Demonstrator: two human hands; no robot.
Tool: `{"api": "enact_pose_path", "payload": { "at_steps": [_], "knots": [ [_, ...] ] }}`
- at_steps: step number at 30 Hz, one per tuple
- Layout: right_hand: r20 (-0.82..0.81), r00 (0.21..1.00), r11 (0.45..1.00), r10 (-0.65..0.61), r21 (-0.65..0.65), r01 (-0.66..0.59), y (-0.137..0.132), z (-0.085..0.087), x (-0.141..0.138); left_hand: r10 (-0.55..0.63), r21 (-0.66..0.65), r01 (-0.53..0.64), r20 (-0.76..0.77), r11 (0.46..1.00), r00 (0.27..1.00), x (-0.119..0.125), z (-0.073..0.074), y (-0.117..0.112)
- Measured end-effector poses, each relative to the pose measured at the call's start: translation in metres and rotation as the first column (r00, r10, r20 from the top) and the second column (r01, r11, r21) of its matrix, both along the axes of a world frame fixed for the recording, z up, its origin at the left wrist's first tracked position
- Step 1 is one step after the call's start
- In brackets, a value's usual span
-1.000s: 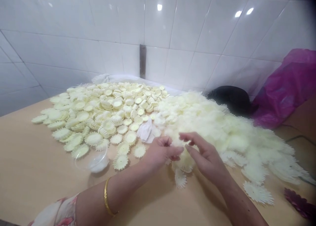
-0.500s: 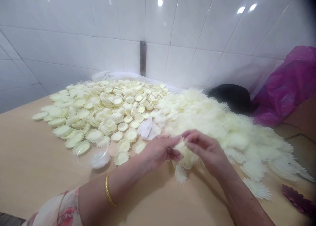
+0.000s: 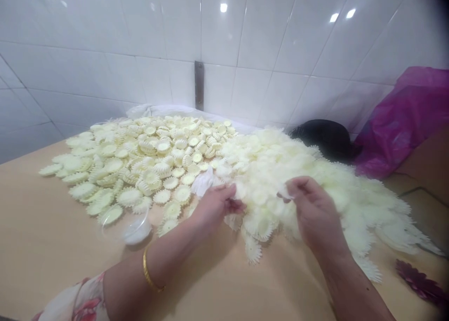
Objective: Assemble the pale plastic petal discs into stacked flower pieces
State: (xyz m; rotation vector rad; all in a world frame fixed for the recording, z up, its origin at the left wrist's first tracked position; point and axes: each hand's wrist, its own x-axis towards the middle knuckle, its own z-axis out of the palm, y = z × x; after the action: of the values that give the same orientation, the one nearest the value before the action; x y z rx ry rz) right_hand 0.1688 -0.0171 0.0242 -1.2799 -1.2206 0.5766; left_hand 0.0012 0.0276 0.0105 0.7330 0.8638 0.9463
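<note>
My left hand (image 3: pixel 214 206) is closed in a pinch on a pale petal piece at the near edge of the loose pile of cream fringed petals (image 3: pixel 315 181). My right hand (image 3: pixel 314 209) is closed too, its fingertips pinching a petal piece lifted from the same pile. A single fringed petal (image 3: pixel 253 251) lies on the table between my wrists. To the left spreads a field of cupped, finished cream flower discs (image 3: pixel 140 162). A gold bangle (image 3: pixel 149 274) is on my left wrist.
A small clear bowl with white paste (image 3: pixel 131 227) stands near my left forearm. A white cloth scrap (image 3: pixel 205 181) lies among the discs. A black object (image 3: pixel 326 136) and a magenta plastic bag (image 3: pixel 403 120) sit at the back right. Dark purple petals (image 3: pixel 421 283) lie at the right edge.
My hands were together over one petal piece near the table's front. They have moved apart and slightly forward, each now pinching at the pile's edge.
</note>
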Motion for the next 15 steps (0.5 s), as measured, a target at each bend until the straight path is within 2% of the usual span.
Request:
{"api": "enact_pose_path", "payload": {
  "at_steps": [2,5,7,9,12,15],
  "knots": [
    [0.234,0.968,0.994,-0.085,-0.053,0.1,0.004,-0.002,0.006,-0.106,0.044,0.107,-0.021,0.993,0.994,0.001,0.0,-0.005],
    [0.45,0.879,0.985,-0.161,0.024,0.168,0.006,-0.005,0.006,-0.184,0.074,0.189,-0.07,0.979,0.98,0.003,-0.002,-0.01],
    [0.46,0.881,0.994,-0.107,0.046,0.096,0.003,-0.003,0.001,-0.201,0.113,0.211,-0.091,0.971,0.975,0.004,-0.004,-0.012],
    [0.431,0.901,0.999,0.046,-0.018,-0.043,0.0,-0.001,-0.005,-0.214,0.159,0.229,-0.105,0.96,0.971,0.004,-0.005,-0.012],
    [0.383,0.893,0.971,0.238,-0.096,-0.218,-0.004,0.0,-0.013,-0.248,0.213,0.265,-0.105,0.941,0.963,0.005,-0.007,-0.013],
    [0.37,0.897,0.968,0.241,-0.029,-0.248,-0.005,-0.002,-0.019,-0.248,0.191,0.258,-0.078,0.947,0.966,0.006,-0.008,-0.014]
  ]
}}
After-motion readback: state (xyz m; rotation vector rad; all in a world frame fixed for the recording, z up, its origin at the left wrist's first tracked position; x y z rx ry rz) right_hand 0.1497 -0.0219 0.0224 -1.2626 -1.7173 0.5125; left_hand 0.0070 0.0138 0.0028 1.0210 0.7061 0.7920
